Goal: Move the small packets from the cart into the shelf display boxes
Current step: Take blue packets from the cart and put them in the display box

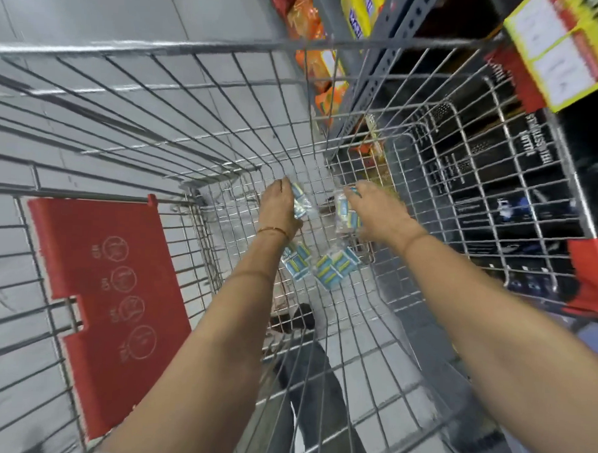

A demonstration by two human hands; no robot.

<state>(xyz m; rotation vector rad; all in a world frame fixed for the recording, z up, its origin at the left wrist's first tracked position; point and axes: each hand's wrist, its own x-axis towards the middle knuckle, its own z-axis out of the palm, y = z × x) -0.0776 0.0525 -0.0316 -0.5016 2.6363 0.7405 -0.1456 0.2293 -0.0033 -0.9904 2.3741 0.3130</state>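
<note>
Both my arms reach down into a wire shopping cart [128,171]. My left hand [280,205] is closed around small blue-and-white packets [299,200] at the cart's bottom. My right hand [377,212] grips another bunch of the same packets [347,208] in clear wrap. More loose packets [318,265] lie on the cart floor just below my hands. A yellow display box [565,49] with white labels sits on the shelf at the upper right.
A red fold-down child seat flap [110,286] lies against the cart's left side. Shelving with orange and yellow snack packs [319,39] stands beyond the cart. Dark boxes [498,187] fill the lower shelf at right. Grey tiled floor shows through the wire.
</note>
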